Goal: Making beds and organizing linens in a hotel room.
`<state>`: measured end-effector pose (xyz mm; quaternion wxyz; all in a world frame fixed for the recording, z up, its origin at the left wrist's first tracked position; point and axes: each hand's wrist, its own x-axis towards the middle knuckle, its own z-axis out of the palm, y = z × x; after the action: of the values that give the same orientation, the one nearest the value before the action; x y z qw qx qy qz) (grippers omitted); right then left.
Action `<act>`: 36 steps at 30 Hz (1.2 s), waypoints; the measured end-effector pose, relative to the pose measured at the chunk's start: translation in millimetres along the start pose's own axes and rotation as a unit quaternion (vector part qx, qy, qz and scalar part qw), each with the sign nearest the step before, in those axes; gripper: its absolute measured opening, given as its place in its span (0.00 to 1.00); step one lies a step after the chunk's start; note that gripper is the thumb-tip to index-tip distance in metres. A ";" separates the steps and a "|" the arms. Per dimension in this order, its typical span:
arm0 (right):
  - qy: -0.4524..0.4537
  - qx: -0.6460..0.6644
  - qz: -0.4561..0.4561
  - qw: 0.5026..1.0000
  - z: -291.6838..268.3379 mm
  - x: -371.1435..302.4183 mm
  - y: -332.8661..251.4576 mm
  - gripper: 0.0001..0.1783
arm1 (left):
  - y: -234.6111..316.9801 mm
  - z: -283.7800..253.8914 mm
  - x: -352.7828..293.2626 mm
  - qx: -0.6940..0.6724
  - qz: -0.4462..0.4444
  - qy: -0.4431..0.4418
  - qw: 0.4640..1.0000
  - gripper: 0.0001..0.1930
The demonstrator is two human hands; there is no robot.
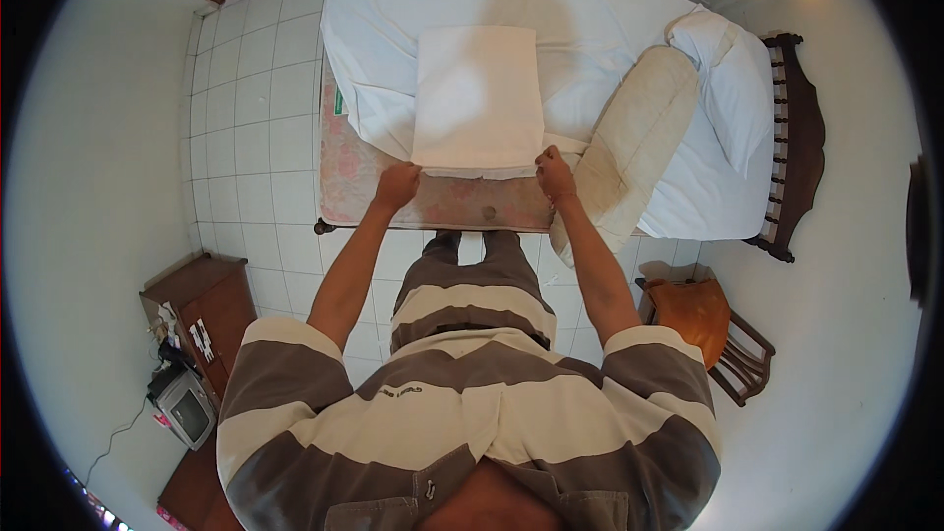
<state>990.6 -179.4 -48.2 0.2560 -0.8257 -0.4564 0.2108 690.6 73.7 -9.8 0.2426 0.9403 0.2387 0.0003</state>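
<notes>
A rectangular white cloth [478, 103], flat and apparently folded, lies over the near middle of the bed. My left hand [398, 187] pinches its near left corner with closed fingers. At the near right corner my right hand [555, 175] grips the same cloth, so its near edge is stretched between both hands. Beneath it, a rumpled white bed sheet [379, 34] covers most of the bed and leaves a strip of pink patterned mattress [362, 182] bare along the near side. Just right of my right hand rests a long beige bolster [634, 128].
A white pillow [733, 88] lies by the dark wooden headboard [801, 138] at the right. An orange-brown item drapes a wooden chair [744, 364] at the lower right. Lower left, a small television [187, 408] stands beside a brown cabinet [218, 320]. White tiles [251, 128] cover the floor.
</notes>
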 end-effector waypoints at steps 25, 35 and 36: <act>-0.075 -0.059 0.096 0.991 35.2 168.3 97.8 0.14 | -139.9 76.1 154.9 -0.025 -0.176 0.056 0.982 0.20; 0.074 0.018 0.131 0.988 55.3 342.1 118.0 0.27 | -176.7 88.1 326.0 -0.231 -0.326 0.034 0.916 0.34; 0.083 0.009 0.097 0.992 60.5 345.6 118.8 0.29 | -177.5 93.1 329.2 -0.261 -0.307 0.058 0.913 0.36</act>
<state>1203.2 78.6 -208.0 0.2783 -0.8784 -0.3497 0.1695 913.4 315.4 -211.0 0.4535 0.7220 0.5209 0.0425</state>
